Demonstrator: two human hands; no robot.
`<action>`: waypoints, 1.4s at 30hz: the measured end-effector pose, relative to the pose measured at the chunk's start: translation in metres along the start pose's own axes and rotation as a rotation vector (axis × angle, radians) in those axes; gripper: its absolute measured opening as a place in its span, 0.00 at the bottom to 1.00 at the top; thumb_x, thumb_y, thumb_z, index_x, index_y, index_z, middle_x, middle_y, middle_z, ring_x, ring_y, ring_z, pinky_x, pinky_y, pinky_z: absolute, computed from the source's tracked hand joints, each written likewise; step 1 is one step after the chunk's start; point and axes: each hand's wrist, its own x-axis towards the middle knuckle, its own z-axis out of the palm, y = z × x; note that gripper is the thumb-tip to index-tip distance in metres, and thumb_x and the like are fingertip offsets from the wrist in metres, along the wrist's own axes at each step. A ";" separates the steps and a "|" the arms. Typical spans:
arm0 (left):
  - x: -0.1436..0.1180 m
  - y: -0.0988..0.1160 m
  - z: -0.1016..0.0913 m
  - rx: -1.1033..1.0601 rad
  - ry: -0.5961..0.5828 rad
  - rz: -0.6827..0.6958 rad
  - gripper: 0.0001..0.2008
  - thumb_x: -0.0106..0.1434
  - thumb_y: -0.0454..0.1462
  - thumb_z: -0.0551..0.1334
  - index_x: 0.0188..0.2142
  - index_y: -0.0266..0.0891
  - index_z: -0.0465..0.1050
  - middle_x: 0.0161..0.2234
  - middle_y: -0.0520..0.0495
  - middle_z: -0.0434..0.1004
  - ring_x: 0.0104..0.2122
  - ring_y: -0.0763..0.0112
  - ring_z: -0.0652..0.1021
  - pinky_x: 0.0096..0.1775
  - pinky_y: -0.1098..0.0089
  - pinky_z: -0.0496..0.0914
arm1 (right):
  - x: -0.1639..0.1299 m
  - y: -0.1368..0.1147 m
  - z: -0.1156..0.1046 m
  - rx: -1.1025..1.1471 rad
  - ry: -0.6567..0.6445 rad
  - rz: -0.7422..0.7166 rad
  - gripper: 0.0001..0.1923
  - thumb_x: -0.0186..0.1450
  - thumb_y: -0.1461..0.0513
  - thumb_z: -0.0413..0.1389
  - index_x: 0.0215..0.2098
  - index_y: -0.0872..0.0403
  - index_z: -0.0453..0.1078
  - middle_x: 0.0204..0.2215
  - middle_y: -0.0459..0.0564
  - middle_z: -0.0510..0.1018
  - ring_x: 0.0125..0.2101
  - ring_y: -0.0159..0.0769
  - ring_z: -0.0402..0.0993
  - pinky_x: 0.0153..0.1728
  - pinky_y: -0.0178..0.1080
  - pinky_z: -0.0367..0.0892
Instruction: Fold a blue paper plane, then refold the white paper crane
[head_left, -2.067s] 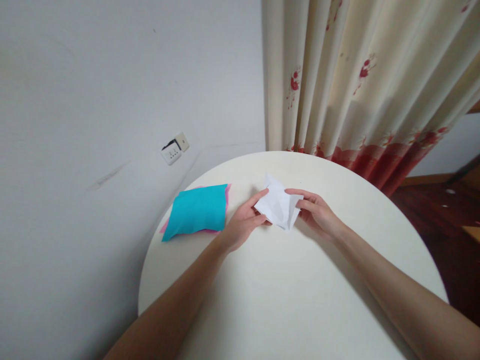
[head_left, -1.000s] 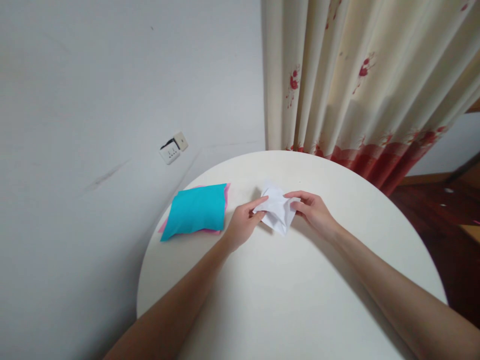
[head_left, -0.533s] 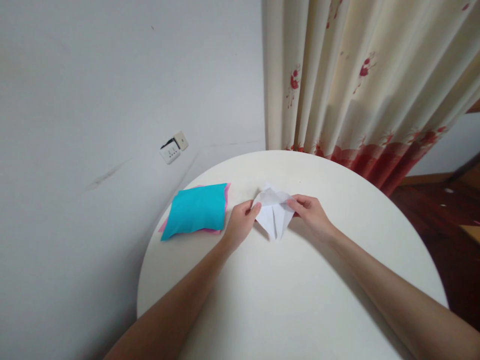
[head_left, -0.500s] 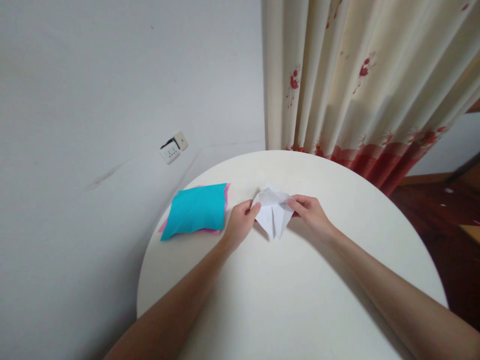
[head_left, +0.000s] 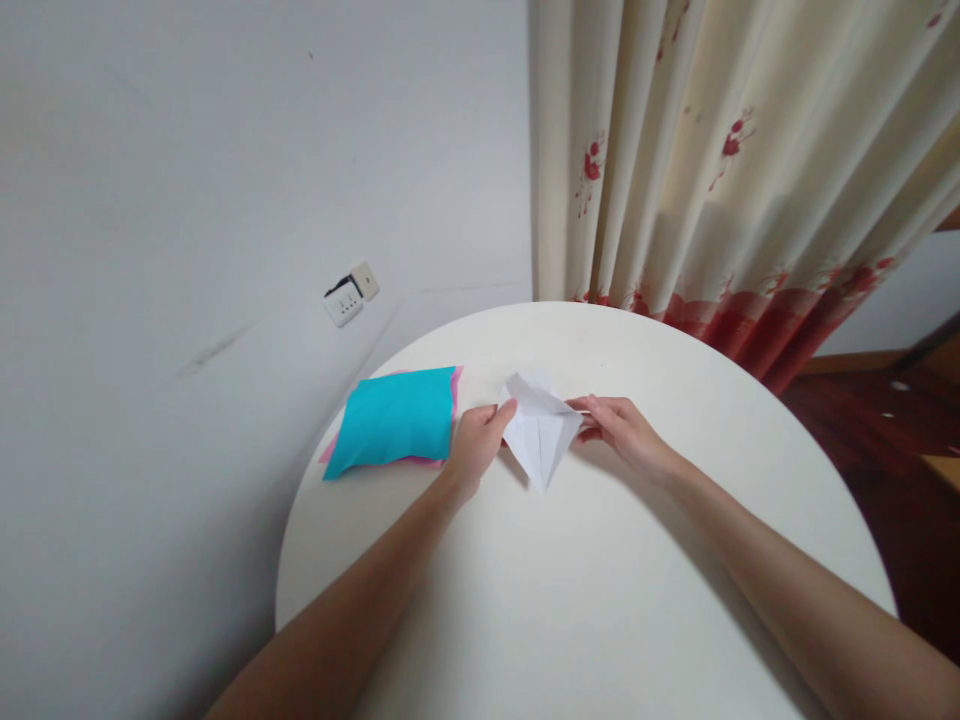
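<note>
A folded sheet of white paper (head_left: 541,440), diamond-shaped with a point toward me, is held just over the round white table. My left hand (head_left: 480,440) pinches its left corner, thumb on top and the other fingers mostly hidden beneath. At the right corner is my right hand (head_left: 619,428), fingers closed in around the edge; the thumb no longer lies on the paper's face. The top of the paper stands up in a raised flap, and a crease runs down its middle.
To the left of my hands lies a stack of coloured paper, a blue sheet (head_left: 397,418) over pink ones (head_left: 458,385). The round table (head_left: 570,600) stands against a white wall with a socket (head_left: 343,304). A patterned curtain (head_left: 675,180) hangs behind it.
The paper's two lower flaps have come together into one point, and its upper part has tilted. My right thumb has slid off the face to the right edge. My left hand keeps its hold.
</note>
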 end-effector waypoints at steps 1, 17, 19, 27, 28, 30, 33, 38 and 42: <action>0.001 -0.001 0.000 -0.027 0.003 -0.014 0.25 0.57 0.57 0.64 0.25 0.35 0.72 0.25 0.47 0.76 0.26 0.67 0.74 0.29 0.71 0.64 | -0.001 -0.002 0.000 0.008 -0.038 0.006 0.26 0.67 0.44 0.54 0.47 0.54 0.79 0.43 0.57 0.81 0.40 0.40 0.75 0.39 0.40 0.69; -0.011 0.011 0.004 -0.135 -0.091 -0.003 0.22 0.55 0.49 0.69 0.41 0.34 0.78 0.38 0.40 0.82 0.34 0.60 0.79 0.34 0.68 0.70 | -0.003 0.010 0.006 -0.098 -0.152 0.065 0.28 0.55 0.51 0.69 0.50 0.55 0.76 0.34 0.50 0.80 0.31 0.35 0.72 0.33 0.37 0.65; -0.010 0.010 0.003 -0.093 -0.058 0.027 0.21 0.56 0.49 0.69 0.41 0.34 0.78 0.37 0.41 0.82 0.33 0.60 0.79 0.33 0.68 0.69 | -0.004 0.007 0.006 -0.107 -0.151 0.066 0.29 0.56 0.51 0.68 0.52 0.54 0.75 0.35 0.50 0.81 0.32 0.37 0.73 0.33 0.38 0.65; -0.012 0.015 0.006 0.186 0.050 0.352 0.07 0.60 0.39 0.65 0.34 0.38 0.80 0.36 0.44 0.81 0.38 0.62 0.78 0.41 0.68 0.68 | -0.002 0.011 0.026 -0.221 0.090 -0.003 0.14 0.60 0.57 0.61 0.42 0.55 0.77 0.37 0.51 0.81 0.32 0.40 0.75 0.34 0.40 0.69; -0.014 0.017 0.008 0.198 0.049 0.367 0.06 0.60 0.37 0.65 0.34 0.38 0.80 0.36 0.44 0.81 0.38 0.63 0.78 0.41 0.68 0.68 | -0.002 0.014 0.028 -0.246 0.109 -0.018 0.13 0.60 0.59 0.59 0.42 0.55 0.77 0.37 0.51 0.81 0.32 0.40 0.75 0.34 0.40 0.69; -0.017 0.020 0.010 0.230 0.049 0.370 0.06 0.60 0.36 0.64 0.34 0.38 0.79 0.36 0.45 0.80 0.37 0.64 0.78 0.39 0.69 0.68 | -0.002 0.020 0.031 -0.313 0.156 -0.044 0.13 0.59 0.63 0.56 0.42 0.55 0.77 0.36 0.50 0.81 0.32 0.40 0.74 0.33 0.39 0.68; -0.021 0.023 0.012 0.259 0.032 0.359 0.07 0.61 0.35 0.62 0.34 0.37 0.79 0.35 0.45 0.79 0.36 0.65 0.77 0.35 0.70 0.67 | -0.003 0.027 0.030 -0.437 0.256 -0.047 0.09 0.57 0.65 0.55 0.35 0.55 0.76 0.28 0.48 0.79 0.27 0.38 0.71 0.28 0.38 0.64; -0.023 0.025 0.011 0.228 0.004 0.333 0.09 0.62 0.38 0.61 0.34 0.36 0.78 0.35 0.45 0.79 0.35 0.65 0.76 0.35 0.71 0.67 | -0.002 0.033 0.029 -0.436 0.310 -0.051 0.09 0.59 0.63 0.55 0.36 0.55 0.75 0.28 0.49 0.78 0.29 0.39 0.71 0.32 0.40 0.66; -0.017 0.019 0.009 -0.008 -0.132 0.145 0.19 0.64 0.50 0.60 0.36 0.34 0.78 0.32 0.45 0.79 0.33 0.64 0.76 0.36 0.68 0.68 | 0.001 0.029 0.031 -0.324 0.319 -0.005 0.07 0.59 0.60 0.56 0.34 0.56 0.73 0.30 0.50 0.78 0.30 0.38 0.72 0.31 0.39 0.66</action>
